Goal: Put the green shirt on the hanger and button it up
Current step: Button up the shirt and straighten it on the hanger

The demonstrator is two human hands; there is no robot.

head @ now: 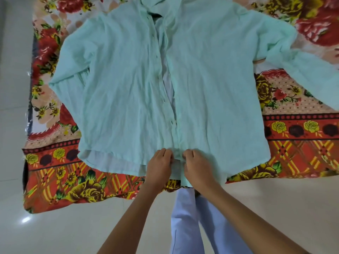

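The pale green shirt point(128, 79) lies face up and spread flat on a flowered bedsheet, collar far from me, sleeves out to both sides. Its front stands open along most of the placket, with small dark buttons point(157, 56) down the left edge. At the hem, my left hand point(160, 162) pinches the left front edge and my right hand point(197, 164) pinches the right front edge, fingers curled into the cloth close together. No hanger shows; a dark patch at the collar point(156, 15) is all I can make out there.
The red, orange and yellow flowered bedsheet point(64, 180) covers a bed whose near edge runs below the hem. Pale glossy floor tiles point(55, 231) lie to the left and in front. My legs in light blue trousers point(187, 217) stand against the bed edge.
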